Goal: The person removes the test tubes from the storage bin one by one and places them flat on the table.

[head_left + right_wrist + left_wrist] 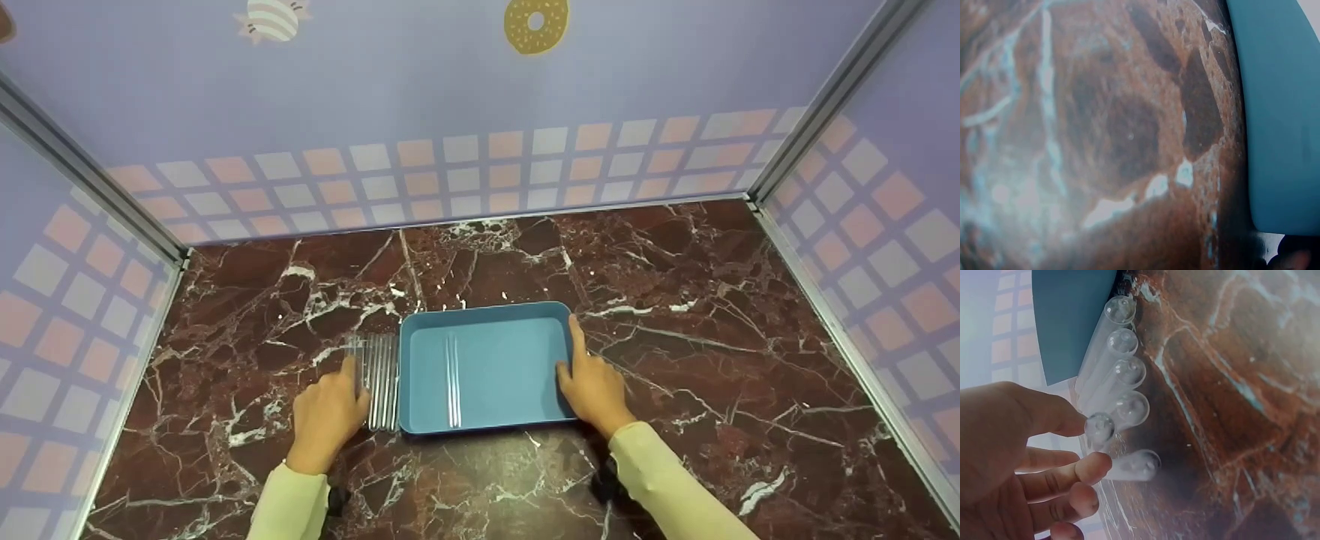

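Note:
A blue rectangular tray [517, 375] lies on the marbled surface, with two slim clear test tubes [453, 386] side by side in its left part. Along the tray's left side, several more clear test tubes [384, 382] form a row. My left hand [328, 409] is at that row's left end. In the left wrist view its thumb and forefinger pinch one test tube [1099, 428], just above the others' rounded ends. My right hand [596, 386] grips the tray's right wall, thumb inside the rim. In the right wrist view the tray's side [1278, 118] shows, with most of that hand hidden.
The dark red marbled tabletop [697, 375] extends around the tray. Lilac panels with pink and white checks enclose it: a back wall [420, 90], a left wall [67, 315] and a right wall [892, 195], joined by metal posts.

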